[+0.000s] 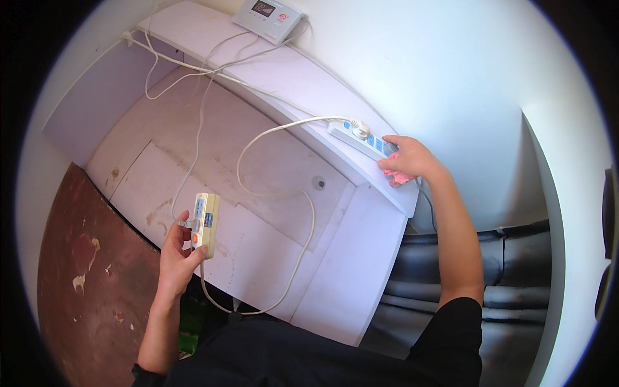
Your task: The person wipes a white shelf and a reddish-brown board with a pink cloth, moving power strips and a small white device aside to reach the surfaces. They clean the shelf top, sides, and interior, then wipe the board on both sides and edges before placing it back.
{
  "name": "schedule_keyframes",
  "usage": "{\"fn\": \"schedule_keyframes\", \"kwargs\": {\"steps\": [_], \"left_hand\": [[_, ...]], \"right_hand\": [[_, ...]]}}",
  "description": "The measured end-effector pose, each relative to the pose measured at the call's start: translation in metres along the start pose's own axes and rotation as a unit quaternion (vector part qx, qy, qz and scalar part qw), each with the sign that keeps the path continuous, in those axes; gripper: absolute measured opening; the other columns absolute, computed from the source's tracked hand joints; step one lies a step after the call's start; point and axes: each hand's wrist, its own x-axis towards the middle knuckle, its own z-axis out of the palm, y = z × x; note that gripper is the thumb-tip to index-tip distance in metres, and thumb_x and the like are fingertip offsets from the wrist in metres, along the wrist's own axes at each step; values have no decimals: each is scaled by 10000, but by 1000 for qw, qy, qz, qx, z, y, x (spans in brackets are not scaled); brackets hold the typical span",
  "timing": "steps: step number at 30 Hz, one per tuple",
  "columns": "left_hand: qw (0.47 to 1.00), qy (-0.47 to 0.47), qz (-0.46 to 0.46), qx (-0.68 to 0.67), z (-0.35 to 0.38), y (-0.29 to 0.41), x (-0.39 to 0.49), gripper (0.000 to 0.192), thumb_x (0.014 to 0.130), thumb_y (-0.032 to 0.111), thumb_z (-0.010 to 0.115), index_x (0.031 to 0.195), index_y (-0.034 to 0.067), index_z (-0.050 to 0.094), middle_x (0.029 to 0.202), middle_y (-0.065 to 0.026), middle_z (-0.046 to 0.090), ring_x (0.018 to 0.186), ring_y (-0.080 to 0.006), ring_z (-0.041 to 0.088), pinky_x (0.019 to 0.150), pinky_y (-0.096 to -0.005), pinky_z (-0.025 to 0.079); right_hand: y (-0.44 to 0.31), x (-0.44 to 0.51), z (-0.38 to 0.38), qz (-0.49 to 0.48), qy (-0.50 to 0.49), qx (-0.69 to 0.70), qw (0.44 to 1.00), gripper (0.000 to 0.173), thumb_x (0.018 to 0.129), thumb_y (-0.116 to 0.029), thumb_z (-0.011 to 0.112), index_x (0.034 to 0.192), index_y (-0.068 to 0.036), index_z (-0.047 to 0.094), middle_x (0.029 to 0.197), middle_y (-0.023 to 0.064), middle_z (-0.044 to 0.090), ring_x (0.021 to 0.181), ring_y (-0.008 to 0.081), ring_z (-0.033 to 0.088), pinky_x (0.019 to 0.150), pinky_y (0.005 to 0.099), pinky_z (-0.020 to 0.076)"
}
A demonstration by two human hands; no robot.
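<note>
My left hand [176,259] holds a small cream power strip [213,220] upright above the desk. A grey plug [189,224] is in one of its sockets, and an orange switch [195,239] faces my fingers. On the raised shelf my right hand [408,157] grips a crumpled pink cloth [397,170]. Its fingers are at the near right end of a long white power strip [355,138] with blue socket faces. A dark grey plug [390,148] sits there, partly hidden by those fingers. Farther along the strip is a white plug [361,129].
A grey display device [268,19] stands on the shelf [295,77]. White cables [242,150] loop across the stained desk top [164,179], which has a round cable hole [318,182]. A worn red-brown surface [92,256] lies left; black wrapped padding [512,271] lies right, beside the wall.
</note>
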Motion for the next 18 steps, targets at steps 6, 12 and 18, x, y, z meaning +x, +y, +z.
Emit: {"fn": "schedule_keyframes", "kwargs": {"steps": [6, 12, 18], "left_hand": [[1000, -4, 2, 0, 4, -4, 2, 895, 804, 73, 675, 1637, -40, 367, 1267, -122, 617, 1182, -210, 597, 1031, -362, 511], [1000, -11, -6, -26, 12, -7, 5, 894, 801, 69, 680, 1637, -27, 377, 1227, -103, 611, 1139, -197, 595, 986, -345, 523], [1000, -21, 10, 6, 16, -3, 2, 880, 824, 71, 706, 1631, -32, 373, 1213, -113, 609, 1115, -193, 608, 942, -353, 566]], "right_hand": [[36, 6, -38, 18, -38, -92, 995, 924, 866, -206, 875, 1644, -41, 405, 1376, 203, 648, 989, 248, 734, 813, 387, 644], [68, -5, -63, -49, 11, -129, 990, 910, 862, -216, 877, 1635, -52, 427, 1575, 230, 511, 1084, 300, 721, 902, 419, 638], [-15, -28, -14, -82, 37, -144, 985, 798, 877, -307, 824, 1580, -80, 524, 1038, 102, 772, 820, 207, 752, 842, 383, 625]]}}
